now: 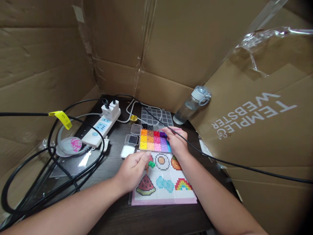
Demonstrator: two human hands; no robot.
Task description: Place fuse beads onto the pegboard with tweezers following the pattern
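Observation:
My left hand (135,167) is closed in a pinch over the top left of a pattern sheet (168,199). Whatever its fingers hold is hidden; a green bead piece (151,164) shows beside them. My right hand (177,140) is closed around a thin pink tool (177,129), at the right edge of a bead box (143,138). The tool's tip cannot be made out. Sorted beads in many colours fill the box's compartments. On the sheet are pixel pictures, among them a watermelon slice (146,185), a blue bow (165,184), a rainbow (183,184) and an egg (161,161).
Small containers hold white beads (127,151) and black beads (133,140), left of the box. A power strip (99,129) and black cable loops (51,140) lie further left. A grey grid tray (157,116) and a water bottle (190,106) stand behind. Cardboard walls (171,42) surround the table.

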